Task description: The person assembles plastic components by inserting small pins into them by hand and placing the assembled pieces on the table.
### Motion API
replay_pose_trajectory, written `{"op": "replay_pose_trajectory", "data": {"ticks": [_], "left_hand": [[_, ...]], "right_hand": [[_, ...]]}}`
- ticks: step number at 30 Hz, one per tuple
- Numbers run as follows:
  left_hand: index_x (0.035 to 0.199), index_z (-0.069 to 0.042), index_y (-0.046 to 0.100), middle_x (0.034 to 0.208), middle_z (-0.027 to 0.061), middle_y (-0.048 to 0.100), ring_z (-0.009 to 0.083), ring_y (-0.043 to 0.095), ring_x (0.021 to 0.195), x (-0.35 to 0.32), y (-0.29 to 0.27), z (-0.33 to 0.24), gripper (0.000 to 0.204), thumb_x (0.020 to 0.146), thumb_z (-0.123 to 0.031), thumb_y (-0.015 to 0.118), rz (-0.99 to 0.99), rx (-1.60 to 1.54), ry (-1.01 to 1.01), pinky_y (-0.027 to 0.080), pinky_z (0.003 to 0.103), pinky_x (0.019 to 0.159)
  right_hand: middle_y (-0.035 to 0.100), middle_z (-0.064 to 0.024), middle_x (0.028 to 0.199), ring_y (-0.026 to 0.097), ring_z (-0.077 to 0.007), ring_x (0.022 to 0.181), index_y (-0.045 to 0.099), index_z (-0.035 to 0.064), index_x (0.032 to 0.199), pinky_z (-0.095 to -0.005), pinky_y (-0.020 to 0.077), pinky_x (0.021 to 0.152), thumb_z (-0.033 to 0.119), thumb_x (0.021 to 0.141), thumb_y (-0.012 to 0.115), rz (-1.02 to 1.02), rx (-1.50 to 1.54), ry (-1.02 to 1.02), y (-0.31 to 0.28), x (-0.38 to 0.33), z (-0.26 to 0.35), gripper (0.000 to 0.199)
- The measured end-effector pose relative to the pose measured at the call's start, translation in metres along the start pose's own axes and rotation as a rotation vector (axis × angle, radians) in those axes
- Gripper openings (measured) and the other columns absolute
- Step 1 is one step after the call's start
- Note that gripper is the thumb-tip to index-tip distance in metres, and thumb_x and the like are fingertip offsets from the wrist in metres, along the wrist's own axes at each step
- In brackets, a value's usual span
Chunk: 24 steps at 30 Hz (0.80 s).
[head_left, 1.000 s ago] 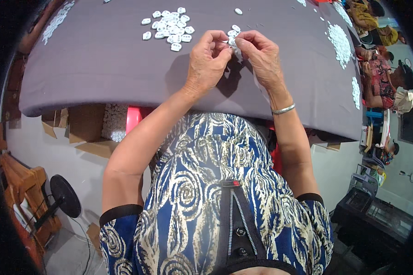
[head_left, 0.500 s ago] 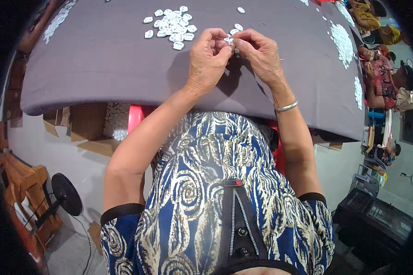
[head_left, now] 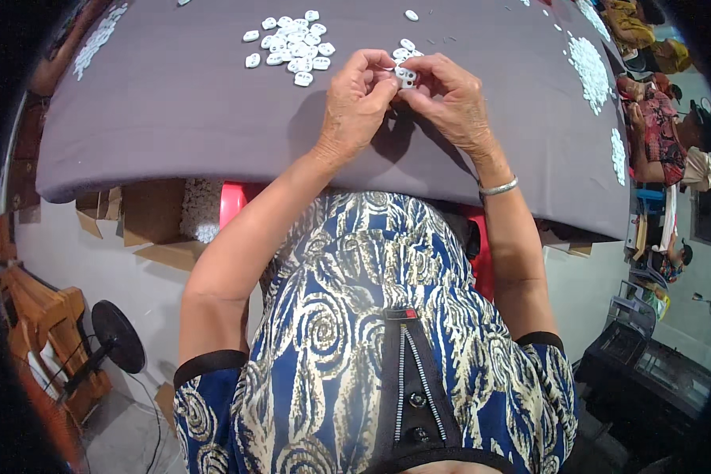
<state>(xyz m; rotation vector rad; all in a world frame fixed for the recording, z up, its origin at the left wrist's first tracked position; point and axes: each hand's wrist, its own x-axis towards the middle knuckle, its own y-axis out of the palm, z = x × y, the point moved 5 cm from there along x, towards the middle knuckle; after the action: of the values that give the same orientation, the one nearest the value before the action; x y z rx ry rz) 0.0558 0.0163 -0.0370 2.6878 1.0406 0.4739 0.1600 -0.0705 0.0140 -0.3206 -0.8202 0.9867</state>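
Observation:
Above the table's near part, my left hand (head_left: 357,99) and my right hand (head_left: 448,99) meet at the fingertips. Between them they pinch a small white plastic cord lock (head_left: 405,77) with two round holes, its holed face turned up. Thumb and forefinger of each hand are closed on it, and they hide its edges. Just beyond my fingers lie a few more white pieces (head_left: 406,45), partly covered by the hands. To the left is a loose heap of similar white cord locks (head_left: 294,43).
Grey cloth covers the table (head_left: 189,103). Large piles of small white parts (head_left: 588,71) lie at the right edge, others (head_left: 99,39) at the far left. Tiny thin grey pieces lie beyond my hands. An open cardboard box (head_left: 154,213) stands below; a black fan (head_left: 118,336) is lower left. People sit at right.
The white cord lock between my fingers has turned so its two holes show. My right hand's fingers have shifted around it; both hands stay in nearly the same place.

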Motion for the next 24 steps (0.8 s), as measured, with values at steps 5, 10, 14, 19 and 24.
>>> {"op": "replay_pose_trajectory", "data": {"ticks": [5, 10, 14, 19, 24], "left_hand": [[0.104, -0.002, 0.053, 0.079, 0.0009, 0.06, 0.0049, 0.056, 0.07, 0.0, 0.002, 0.0, 0.017, 0.089, -0.008, 0.057, 0.027, 0.035, 0.009, 0.045, 0.019, 0.059], [0.105, -0.001, 0.053, 0.077, 0.0014, 0.061, 0.0054, 0.057, 0.07, 0.002, 0.0, -0.002, 0.018, 0.09, -0.009, 0.056, 0.023, 0.091, -0.048, 0.047, 0.02, 0.062], [0.107, -0.001, 0.053, 0.076, 0.0019, 0.062, 0.0054, 0.057, 0.068, 0.003, 0.001, -0.004, 0.021, 0.088, -0.008, 0.059, 0.038, 0.089, -0.033, 0.047, 0.021, 0.061], [0.111, -0.001, 0.051, 0.079, -0.0004, 0.058, 0.0042, 0.053, 0.069, 0.003, 0.004, -0.002, 0.027, 0.087, -0.005, 0.063, 0.081, 0.087, -0.037, 0.044, 0.017, 0.061], [0.112, -0.001, 0.051, 0.078, -0.0009, 0.057, 0.0038, 0.054, 0.071, 0.001, 0.003, 0.001, 0.028, 0.086, -0.002, 0.062, 0.073, 0.012, -0.063, 0.046, 0.017, 0.063]], "right_hand": [[0.059, -0.0021, 0.074, 0.052, -0.006, 0.056, 0.066, 0.0018, 0.094, -0.0212, 0.045, 0.052, 0.003, 0.071, 0.07, -0.031, -0.044, -0.025, -0.002, -0.003, 0.003, 0.023], [0.058, -0.0014, 0.074, 0.051, -0.0053, 0.055, 0.066, 0.0019, 0.092, -0.0207, 0.0448, 0.051, 0.003, 0.071, 0.07, -0.046, -0.069, -0.059, -0.001, -0.004, 0.004, 0.022], [0.058, -0.0014, 0.073, 0.051, -0.0056, 0.054, 0.066, 0.0022, 0.091, -0.0206, 0.0442, 0.05, 0.003, 0.07, 0.07, -0.059, -0.058, -0.071, -0.001, -0.005, 0.005, 0.021], [0.056, -0.002, 0.073, 0.051, -0.0059, 0.053, 0.065, 0.0029, 0.093, -0.0217, 0.0439, 0.048, 0.004, 0.069, 0.071, -0.053, -0.133, -0.097, 0.0, -0.007, 0.005, 0.025], [0.057, -0.0041, 0.079, 0.054, -0.0129, 0.058, 0.062, 0.0052, 0.102, -0.0262, 0.0466, 0.052, 0.012, 0.071, 0.076, 0.019, -0.173, -0.069, -0.004, -0.006, 0.011, 0.035]]}}
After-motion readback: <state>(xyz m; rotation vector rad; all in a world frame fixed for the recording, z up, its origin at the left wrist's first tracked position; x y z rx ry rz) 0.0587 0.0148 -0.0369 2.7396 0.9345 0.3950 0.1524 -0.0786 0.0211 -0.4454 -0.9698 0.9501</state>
